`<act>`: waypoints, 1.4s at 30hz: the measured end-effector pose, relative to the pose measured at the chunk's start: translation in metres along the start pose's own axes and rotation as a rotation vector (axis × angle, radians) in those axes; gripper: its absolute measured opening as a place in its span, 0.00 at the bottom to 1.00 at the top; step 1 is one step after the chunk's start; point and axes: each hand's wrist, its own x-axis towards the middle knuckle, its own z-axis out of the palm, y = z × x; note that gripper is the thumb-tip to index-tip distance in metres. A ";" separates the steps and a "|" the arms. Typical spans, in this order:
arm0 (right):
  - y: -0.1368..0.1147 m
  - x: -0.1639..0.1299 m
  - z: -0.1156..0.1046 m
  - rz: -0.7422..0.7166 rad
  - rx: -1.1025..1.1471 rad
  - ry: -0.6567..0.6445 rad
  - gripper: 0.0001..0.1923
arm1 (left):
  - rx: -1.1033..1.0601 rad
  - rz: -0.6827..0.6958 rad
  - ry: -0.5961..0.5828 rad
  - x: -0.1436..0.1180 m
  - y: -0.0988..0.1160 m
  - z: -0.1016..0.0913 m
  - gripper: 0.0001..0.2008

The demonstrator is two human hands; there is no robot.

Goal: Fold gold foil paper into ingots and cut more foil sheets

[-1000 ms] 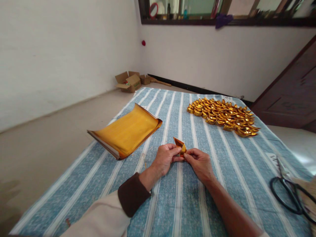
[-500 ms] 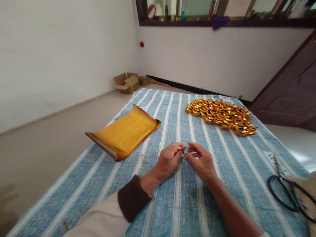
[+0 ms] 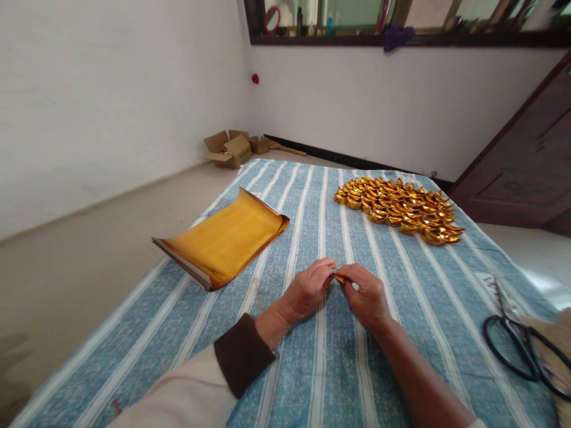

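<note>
My left hand point(image 3: 307, 289) and my right hand point(image 3: 366, 295) meet fingertip to fingertip over the blue striped cloth point(image 3: 325, 368). Together they pinch a small folded piece of gold paper point(image 3: 339, 277), of which only a sliver shows between the fingers. A stack of gold paper sheets point(image 3: 225, 238) lies to the left of my hands, its edges curled up. A pile of several finished gold folded ingots point(image 3: 399, 209) sits farther back on the right.
Black-handled scissors point(image 3: 520, 345) lie at the cloth's right edge. Open cardboard boxes point(image 3: 232, 148) stand on the floor by the far wall. A dark wooden door point(image 3: 526, 160) leans at the right. Bare floor runs along the left of the cloth.
The gold paper stood up as a visible triangle between my fingers a second ago; now it is pressed nearly flat and hidden inside both hands' fingertips.
</note>
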 end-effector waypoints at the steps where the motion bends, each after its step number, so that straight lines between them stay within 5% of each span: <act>1: 0.001 -0.001 0.000 -0.018 -0.022 -0.010 0.12 | -0.021 -0.013 0.006 0.000 0.000 0.000 0.07; 8: 0.004 -0.006 0.001 -0.129 -0.196 -0.074 0.15 | -0.056 -0.074 0.020 0.001 -0.006 0.000 0.09; 18: 0.005 -0.013 0.002 -0.253 -0.491 -0.175 0.15 | 0.123 0.062 -0.106 -0.004 -0.007 -0.002 0.16; 23: 0.005 -0.015 -0.001 -0.234 -0.504 -0.254 0.12 | 0.066 0.001 -0.155 -0.002 -0.007 -0.010 0.21; 42: -0.003 -0.015 -0.014 -0.148 -0.391 -0.383 0.13 | 0.189 0.025 -0.197 0.004 0.000 -0.002 0.09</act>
